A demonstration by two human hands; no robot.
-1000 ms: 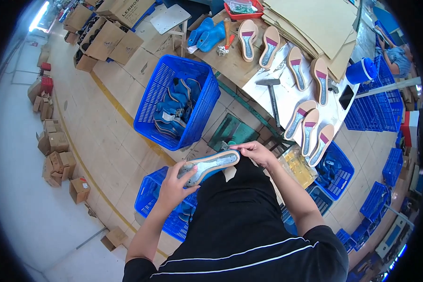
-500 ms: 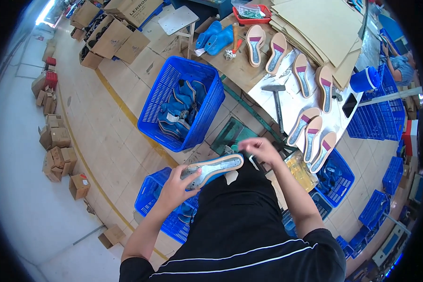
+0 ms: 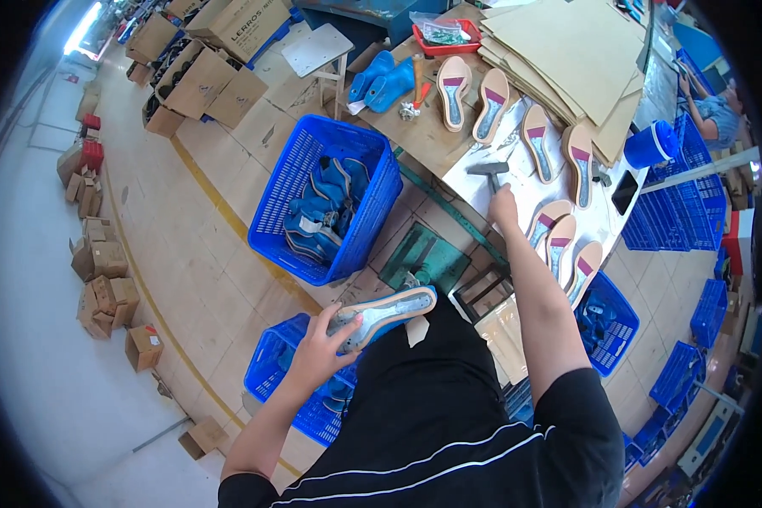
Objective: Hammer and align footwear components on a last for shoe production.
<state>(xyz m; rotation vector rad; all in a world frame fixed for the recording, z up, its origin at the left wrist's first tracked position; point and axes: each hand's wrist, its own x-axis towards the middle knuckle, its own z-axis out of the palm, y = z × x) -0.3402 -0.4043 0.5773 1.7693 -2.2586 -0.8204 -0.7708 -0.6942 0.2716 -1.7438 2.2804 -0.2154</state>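
Note:
My left hand (image 3: 320, 349) grips the heel end of a blue shoe upper on a last (image 3: 389, 311), held bottom side up over my lap. Its underside is grey with a pale rim, and the toe end points right, above a metal post. My right hand (image 3: 503, 207) reaches out to the table, its fingers closed round the handle of a hammer (image 3: 488, 168). The hammer's head lies on the white tabletop sheet, and most of its handle is hidden by my hand and forearm. Several tan soles (image 3: 535, 146) with purple patches lie beside it.
A blue basket of blue shoe uppers (image 3: 267, 207) stands ahead, another (image 3: 267, 372) at my left. The table also bears blue lasts (image 3: 391, 86), a red tray (image 3: 445, 47), board sheets (image 3: 567, 51), a blue bucket (image 3: 652, 146) and a phone (image 3: 626, 192). A person (image 3: 716, 118) is at far right.
My right hand has left the shoe's toe end, moved forward and right to the table, and closed on the hammer handle. My left hand still holds the shoe in nearly the same place.

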